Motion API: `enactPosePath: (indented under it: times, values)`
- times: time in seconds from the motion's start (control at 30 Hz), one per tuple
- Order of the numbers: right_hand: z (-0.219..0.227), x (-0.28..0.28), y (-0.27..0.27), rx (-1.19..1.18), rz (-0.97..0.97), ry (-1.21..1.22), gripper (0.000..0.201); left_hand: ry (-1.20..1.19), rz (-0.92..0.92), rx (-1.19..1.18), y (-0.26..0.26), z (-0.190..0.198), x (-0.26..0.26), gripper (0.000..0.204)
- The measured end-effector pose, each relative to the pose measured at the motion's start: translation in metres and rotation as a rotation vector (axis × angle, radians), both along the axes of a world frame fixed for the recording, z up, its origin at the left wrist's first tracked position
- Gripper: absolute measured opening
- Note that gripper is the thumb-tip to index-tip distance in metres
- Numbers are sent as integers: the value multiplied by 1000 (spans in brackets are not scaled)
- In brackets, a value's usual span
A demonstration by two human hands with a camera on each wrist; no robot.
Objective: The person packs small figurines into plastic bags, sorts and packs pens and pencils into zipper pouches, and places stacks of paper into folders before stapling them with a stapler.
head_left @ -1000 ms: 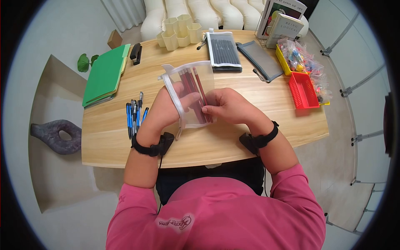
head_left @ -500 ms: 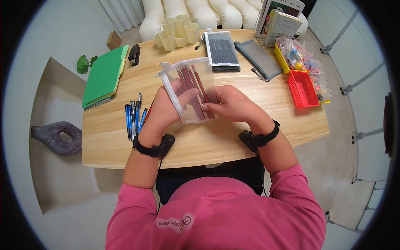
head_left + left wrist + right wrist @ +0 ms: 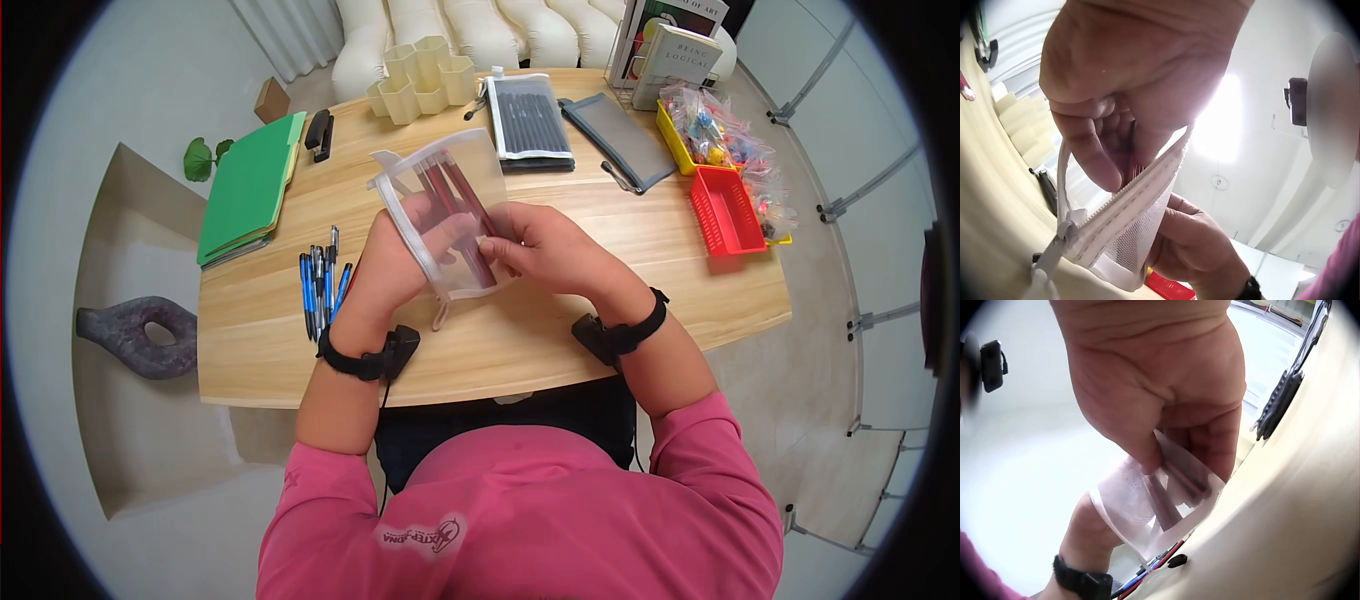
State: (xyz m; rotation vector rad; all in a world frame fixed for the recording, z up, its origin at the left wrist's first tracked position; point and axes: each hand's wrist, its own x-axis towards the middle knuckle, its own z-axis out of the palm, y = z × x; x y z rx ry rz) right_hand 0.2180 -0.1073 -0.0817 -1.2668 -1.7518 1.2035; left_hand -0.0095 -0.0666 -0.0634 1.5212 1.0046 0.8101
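A white mesh zip pouch (image 3: pixel 484 165) is held up over the table in the head view, tilted, its zipped mouth to the left. Several dark red pencils (image 3: pixel 463 188) show through the mesh. My left hand (image 3: pixel 405 250) reaches in through the mouth, and its thumb and fingers hold pencils inside; the left wrist view shows these fingers past the zipper (image 3: pixel 1141 203). My right hand (image 3: pixel 552 248) pinches the pouch's other side, with pencil ends under the mesh between thumb and fingers. In the right wrist view the pencils (image 3: pixel 1163 506) lie inside beside the right thumb.
Blue and black pens (image 3: pixel 318 280) lie left of the left wrist. Behind are a pouch of black pens (image 3: pixel 530 115), a grey pouch (image 3: pixel 625 145) and a cream hexagonal holder (image 3: pixel 425 80). Green folders (image 3: pixel 250 185) and a stapler (image 3: pixel 319 135) stand left, a red basket (image 3: pixel 728 215) right.
The pouch has tilted further and moved slightly left and up. Inside it, the pencils have shifted closer together at the top. My right hand has moved slightly left and up, still pinching the pouch.
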Motion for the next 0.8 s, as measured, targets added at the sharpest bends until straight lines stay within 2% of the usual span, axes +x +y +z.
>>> enactPosePath:
  times: [0.03, 0.1, 0.2, 0.33, 0.43, 0.57, 0.67, 0.73, 0.8]
  values:
    - [2, -1, 0, 0, 0, -1, 24, -51, 6, 14, 1, -1, 0, 33]
    - [7, -3, 0, -182, 16, 134, 29, -63, 0, 16, 3, -4, -1, 34]
    - [6, -4, 0, -241, 37, 123, 32, -55, -13, 16, 5, -8, -2, 34]
    - [-1, -6, -1, -112, 70, 89, 33, -78, -32, 50, 0, -9, 1, 29]
    - [1, -10, -3, -142, 46, 147, 33, 0, -54, 8, 0, -3, -4, 27]
    - [10, -7, -3, -256, 47, 107, 29, -84, -25, -6, -5, 1, -1, 27]
    - [10, -3, -2, -294, 47, 24, 26, -206, 9, -51, 0, 0, -3, 27]
    - [9, -1, 0, -297, 64, -44, 25, -165, 188, -11, 5, 5, -5, 26]
    - [11, 1, 2, -335, -45, 103, 26, -252, 238, 24, 8, 2, -6, 27]
